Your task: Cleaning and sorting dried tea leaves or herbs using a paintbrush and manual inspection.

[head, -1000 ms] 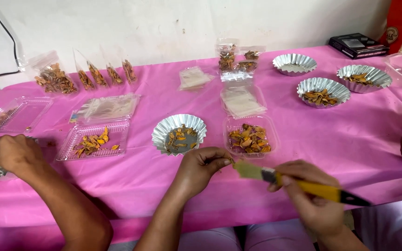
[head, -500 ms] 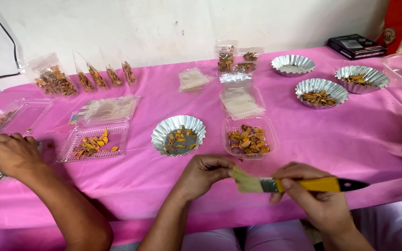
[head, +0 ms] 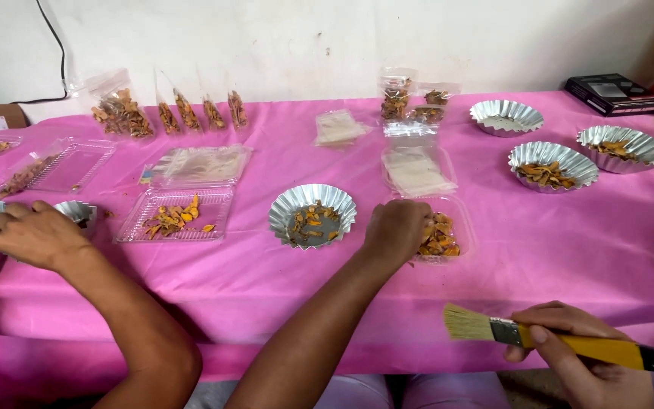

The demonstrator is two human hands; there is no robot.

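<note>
My left hand (head: pixel 397 229) reaches forward over the pink table and rests with curled fingers on the near edge of a clear plastic tray (head: pixel 459 227) of orange dried pieces (head: pixel 439 236). Its fingertips are hidden, so I cannot tell whether it holds any. My right hand (head: pixel 578 357) is low at the front right, shut on the yellow handle of a flat paintbrush (head: pixel 493 328). The bristles point left, over the table's front edge. A fluted foil cup (head: pixel 312 215) with a few orange pieces stands just left of my left hand.
A co-worker's hand (head: pixel 33 233) and forearm work at small foil cups (head: pixel 77 212) on the left. Clear trays (head: pixel 174 215), small bags of dried pieces (head: pixel 119 113), more foil cups (head: pixel 552 163) and a black box (head: pixel 615 92) lie on the pink tablecloth (head: pixel 569 242).
My left hand has left the brush bristles and moved forward to the clear tray. My right hand has carried the brush down and to the right.
</note>
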